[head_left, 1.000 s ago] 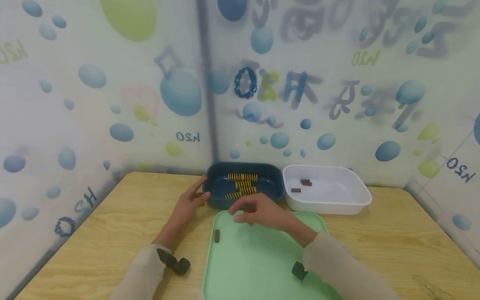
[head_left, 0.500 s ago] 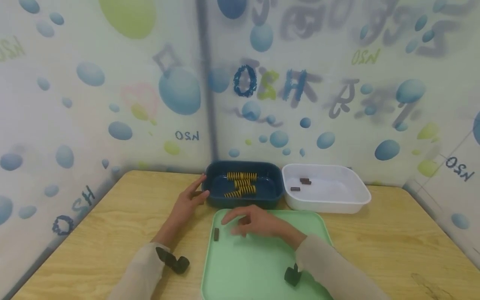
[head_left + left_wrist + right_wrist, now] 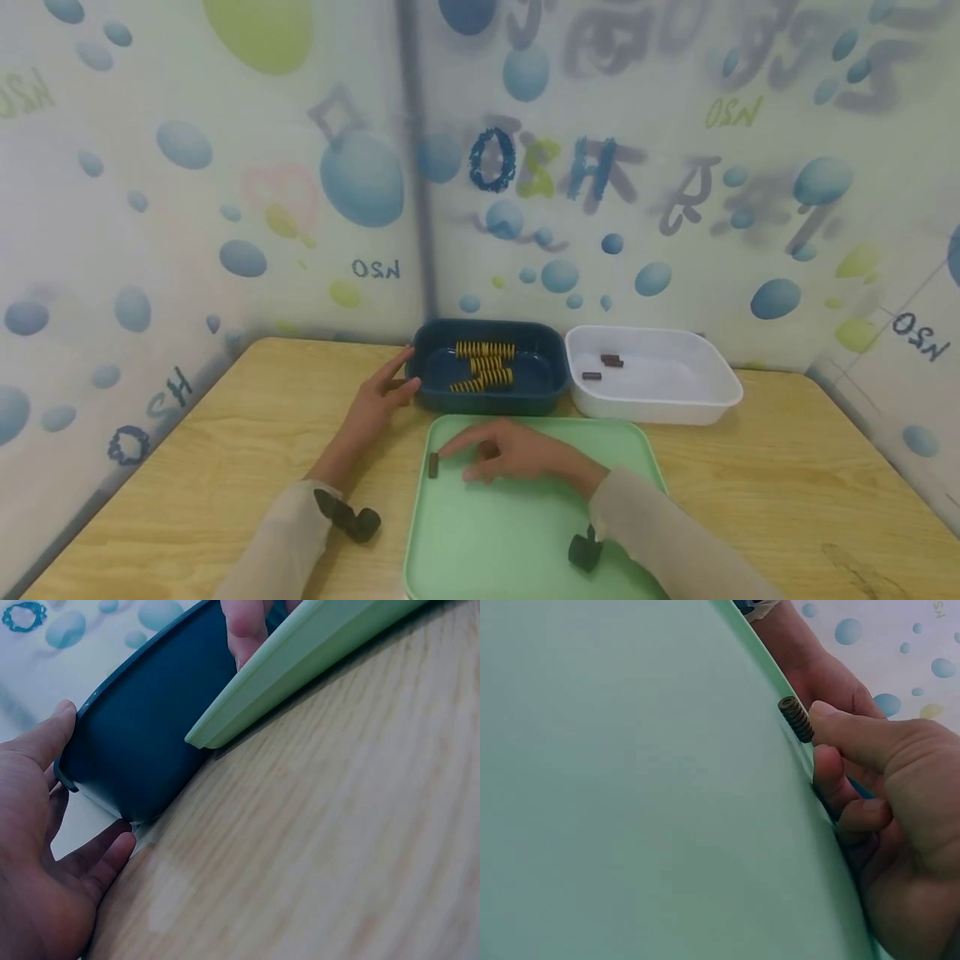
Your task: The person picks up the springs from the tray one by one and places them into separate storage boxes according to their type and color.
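A short brown coil spring (image 3: 433, 465) lies near the left edge of the green tray (image 3: 525, 533). My right hand (image 3: 517, 450) is over the tray, its index fingertip at the far end of this spring while the other fingers are bent. In the right wrist view the spring (image 3: 796, 718) lies right by the fingertips, and whether they touch it is hard to tell. My left hand (image 3: 375, 404) rests with spread fingers against the left side of the dark blue container (image 3: 491, 407), which holds several yellow-and-black coil springs (image 3: 486, 351).
A white container (image 3: 660, 412) with a few brown springs (image 3: 612, 362) stands to the right of the blue one. Both sit behind the green tray on a wooden table (image 3: 225, 467). A patterned wall (image 3: 480, 250) closes off the back.
My right hand has come down and left from beside the blue container's front edge to the brown spring on the tray. The left hand has stayed at the blue container.
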The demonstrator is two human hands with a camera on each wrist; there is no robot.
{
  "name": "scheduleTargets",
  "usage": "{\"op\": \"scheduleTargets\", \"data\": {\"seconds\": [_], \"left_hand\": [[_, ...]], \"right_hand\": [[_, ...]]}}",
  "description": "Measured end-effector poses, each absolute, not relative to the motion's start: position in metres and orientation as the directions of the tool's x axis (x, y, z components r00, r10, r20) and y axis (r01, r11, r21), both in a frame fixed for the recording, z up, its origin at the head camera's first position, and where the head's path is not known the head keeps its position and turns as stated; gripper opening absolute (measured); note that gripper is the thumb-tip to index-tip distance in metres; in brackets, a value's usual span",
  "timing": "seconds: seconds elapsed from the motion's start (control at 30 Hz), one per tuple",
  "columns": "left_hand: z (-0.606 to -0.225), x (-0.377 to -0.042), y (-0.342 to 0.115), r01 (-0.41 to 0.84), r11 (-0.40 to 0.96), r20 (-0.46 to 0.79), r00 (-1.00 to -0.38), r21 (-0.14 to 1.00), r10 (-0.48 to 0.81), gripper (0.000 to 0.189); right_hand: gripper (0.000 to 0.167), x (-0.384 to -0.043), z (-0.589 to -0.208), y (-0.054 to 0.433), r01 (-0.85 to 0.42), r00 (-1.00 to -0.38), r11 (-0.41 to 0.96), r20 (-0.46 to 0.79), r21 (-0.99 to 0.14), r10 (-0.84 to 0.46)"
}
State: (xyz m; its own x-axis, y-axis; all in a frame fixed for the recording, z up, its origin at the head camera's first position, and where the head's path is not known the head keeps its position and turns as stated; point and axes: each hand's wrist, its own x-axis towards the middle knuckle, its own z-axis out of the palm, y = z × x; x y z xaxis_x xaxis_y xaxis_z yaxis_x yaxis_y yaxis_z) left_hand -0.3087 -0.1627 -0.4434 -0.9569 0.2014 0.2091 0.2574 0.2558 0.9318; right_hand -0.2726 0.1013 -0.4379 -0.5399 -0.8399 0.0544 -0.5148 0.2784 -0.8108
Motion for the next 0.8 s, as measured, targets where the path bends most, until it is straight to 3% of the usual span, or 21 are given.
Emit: {"op": "scheduleTargets", "data": {"seconds": [0.33,0.53,0.8], "left_hand": [[-0.444,-0.309,-0.163,0.266,0.266,0.217,-0.955,0.927,0.201,0.058],[-0.43,-0.3,-0.161,0.265,0.271,0.212,-0.954,0.925,0.212,0.058],[-0.443,-0.309,-0.163,0.284,0.268,0.231,-0.95,0.921,0.211,0.058]], "right_hand": [[0.039,-0.273,-0.438,0.097,-0.603,-0.519,0.218,0.17,-0.768,-0.838],[0.041,-0.274,-0.435,0.092,-0.613,-0.493,0.222,0.148,-0.758,-0.857],[0.03,-0.275,-0.438,0.091,-0.605,-0.527,0.265,0.127,-0.75,-0.841]]}}
